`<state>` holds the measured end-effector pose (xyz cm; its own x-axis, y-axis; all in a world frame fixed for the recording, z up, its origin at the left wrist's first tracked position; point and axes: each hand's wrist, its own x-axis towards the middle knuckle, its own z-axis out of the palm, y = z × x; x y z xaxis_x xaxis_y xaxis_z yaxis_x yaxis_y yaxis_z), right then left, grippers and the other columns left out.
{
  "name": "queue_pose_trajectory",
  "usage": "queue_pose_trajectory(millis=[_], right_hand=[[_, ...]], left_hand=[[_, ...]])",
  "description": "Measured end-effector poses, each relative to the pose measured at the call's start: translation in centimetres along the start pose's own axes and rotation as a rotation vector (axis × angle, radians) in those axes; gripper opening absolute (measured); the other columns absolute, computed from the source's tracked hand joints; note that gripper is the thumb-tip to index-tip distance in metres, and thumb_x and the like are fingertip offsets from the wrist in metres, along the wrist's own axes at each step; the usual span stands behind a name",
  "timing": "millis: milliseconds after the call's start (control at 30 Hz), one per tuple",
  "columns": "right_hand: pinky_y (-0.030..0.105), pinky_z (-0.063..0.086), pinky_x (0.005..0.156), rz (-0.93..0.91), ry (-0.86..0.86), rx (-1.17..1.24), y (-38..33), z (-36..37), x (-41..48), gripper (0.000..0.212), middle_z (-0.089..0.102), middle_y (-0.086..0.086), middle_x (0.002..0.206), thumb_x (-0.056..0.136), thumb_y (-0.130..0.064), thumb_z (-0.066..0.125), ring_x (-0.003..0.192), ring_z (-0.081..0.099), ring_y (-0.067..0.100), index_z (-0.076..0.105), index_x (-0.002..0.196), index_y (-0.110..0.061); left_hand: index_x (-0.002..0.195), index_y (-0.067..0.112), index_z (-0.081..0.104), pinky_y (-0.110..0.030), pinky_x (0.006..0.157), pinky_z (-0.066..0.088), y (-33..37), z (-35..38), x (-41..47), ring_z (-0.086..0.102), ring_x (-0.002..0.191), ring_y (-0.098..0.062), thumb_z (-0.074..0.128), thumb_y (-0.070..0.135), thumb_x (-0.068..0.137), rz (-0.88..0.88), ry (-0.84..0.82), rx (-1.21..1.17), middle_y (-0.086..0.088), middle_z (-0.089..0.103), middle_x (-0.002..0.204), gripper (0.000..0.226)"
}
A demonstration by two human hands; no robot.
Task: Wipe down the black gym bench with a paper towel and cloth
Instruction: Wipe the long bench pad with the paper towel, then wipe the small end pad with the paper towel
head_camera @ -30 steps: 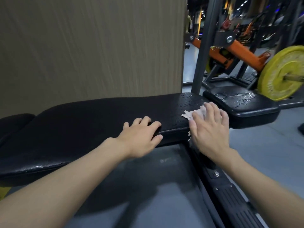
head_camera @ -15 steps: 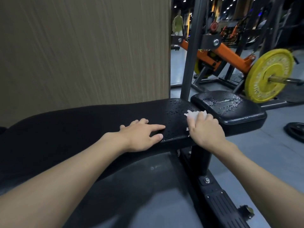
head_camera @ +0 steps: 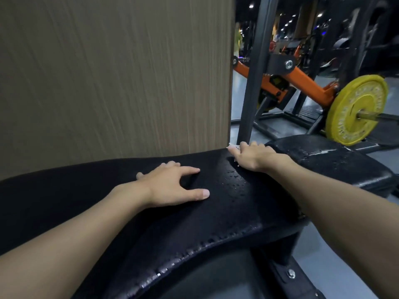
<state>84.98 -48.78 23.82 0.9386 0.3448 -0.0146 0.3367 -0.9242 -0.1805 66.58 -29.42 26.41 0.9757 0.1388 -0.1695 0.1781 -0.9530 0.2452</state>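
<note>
The black gym bench (head_camera: 248,208) runs across the frame, its pad dotted with water drops near the right end. My left hand (head_camera: 172,185) lies flat on the pad with fingers spread, holding nothing. My right hand (head_camera: 251,155) presses a white paper towel (head_camera: 234,147) against the pad's far edge; only a small white corner shows past my fingers. A second black pad (head_camera: 336,156), also wet, sits to the right.
A brown wood-grain wall (head_camera: 112,78) stands right behind the bench. A dark steel upright (head_camera: 251,83) rises past the far edge. An orange frame (head_camera: 302,80) carries a yellow weight plate (head_camera: 356,110) at right. Grey floor lies below.
My right hand has slid the paper towel from the near right edge across the pad to its far edge. My view has moved closer over the bench. My left hand stays on the pad.
</note>
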Motion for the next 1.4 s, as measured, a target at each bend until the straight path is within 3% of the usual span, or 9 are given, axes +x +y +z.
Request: queue_pose_trajectory(millis=[233,367,500,600,733,867,1067,1200,1400], right_hand=[[0.046,0.027,0.108,-0.226,-0.069,-0.148,-10.0,1.7,1.3,0.061,0.052,0.009,0.136,0.1,-0.058,0.013,0.131,0.043,0.031,0.053,0.129,-0.022],[0.041,0.03,0.104,-0.28,-0.034,-0.067,-14.3,2.9,0.1,0.045,0.059,0.008,0.124,0.104,-0.046,0.025,0.121,0.05,0.03,0.056,0.119,-0.017],[0.03,0.033,0.074,-0.103,0.068,0.535,-18.1,1.3,-1.6,0.025,0.061,0.005,0.086,0.105,-0.024,0.038,0.082,0.057,0.022,0.054,0.09,-0.013],[0.023,0.042,0.057,0.192,-0.045,1.161,-23.1,-0.9,-4.3,0.021,0.059,-0.004,0.073,0.104,-0.023,0.043,0.06,0.057,0.007,0.056,0.09,-0.014],[0.033,0.056,0.082,0.577,-0.579,1.798,-27.2,-4.5,-7.6,0.031,0.074,0.011,0.1,0.106,-0.029,0.043,0.089,0.069,0.022,0.064,0.106,-0.007],[0.042,0.047,0.104,0.597,-0.869,2.03,-29.0,-7.9,-9.8,0.025,0.066,0.019,0.12,0.097,-0.02,0.047,0.112,0.063,0.03,0.063,0.108,-0.004],[0.04,0.047,0.103,0.526,-0.898,1.953,-27.5,-11.7,-10.0,0.038,0.066,0.022,0.122,0.091,-0.005,0.044,0.106,0.066,0.032,0.063,0.123,0.002],[0.039,0.05,0.099,0.619,-0.742,1.959,-21.9,-11.9,-10.2,0.049,0.062,0.02,0.131,0.089,0.002,0.037,0.114,0.063,0.031,0.056,0.135,0.001],[0.029,0.045,0.073,0.764,-0.49,1.912,-7.5,-12.5,-11.4,0.025,0.066,0.007,0.095,0.088,-0.003,0.042,0.082,0.063,0.021,0.062,0.099,-0.012]], left_hand=[[0.139,0.027,0.042,-0.03,0.102,0.04,-5.9,-2.5,0.4,0.048,0.121,-0.012,0.071,0.062,0.074,0.008,0.074,-0.217,0.01,0.041,0.133,0.079],[0.129,0.019,0.045,-0.029,0.097,0.042,-9.5,-3.3,-2.1,0.047,0.116,-0.012,0.063,0.047,0.088,-0.097,0.09,-0.246,0.009,0.037,0.13,0.053],[0.126,0.022,0.049,-0.021,0.09,0.036,-12.3,-4.6,-5.1,0.045,0.112,-0.005,0.054,0.025,0.096,-0.141,0.092,-0.415,0.012,0.042,0.126,0.031],[0.13,0.023,0.053,-0.02,0.091,0.036,-13.3,-6.3,-6.3,0.049,0.11,-0.004,0.057,0.023,0.095,-0.242,0.113,-0.65,0.009,0.05,0.127,0.035],[0.142,0.016,0.044,-0.034,0.103,0.044,-13.4,-9.6,-7.2,0.053,0.119,-0.015,0.064,0.038,0.09,-0.583,0.077,-1.254,0.002,0.051,0.137,0.06],[0.113,0.007,0.062,-0.046,0.091,0.055,-12.7,-12.6,-8.2,0.066,0.104,-0.028,0.065,0.038,0.091,-0.765,-0.062,-1.651,-0.01,0.068,0.111,0.038],[0.077,0.005,0.053,-0.052,0.065,0.06,-10.0,-14.6,-7.3,0.066,0.073,-0.026,0.065,0.008,0.087,-0.648,0.235,-1.253,-0.01,0.063,0.081,0.016],[0.09,0.014,0.054,-0.043,0.07,0.055,-5.3,-13.9,-5.5,0.061,0.074,-0.024,0.054,0.021,0.088,-0.514,0.134,-1.009,-0.004,0.062,0.087,0.007],[0.11,0.019,0.056,-0.023,0.072,0.04,4.5,-9.8,-2.9,0.052,0.084,-0.006,0.052,0.014,0.092,-0.331,-0.098,-0.843,0.007,0.055,0.099,0.019]])
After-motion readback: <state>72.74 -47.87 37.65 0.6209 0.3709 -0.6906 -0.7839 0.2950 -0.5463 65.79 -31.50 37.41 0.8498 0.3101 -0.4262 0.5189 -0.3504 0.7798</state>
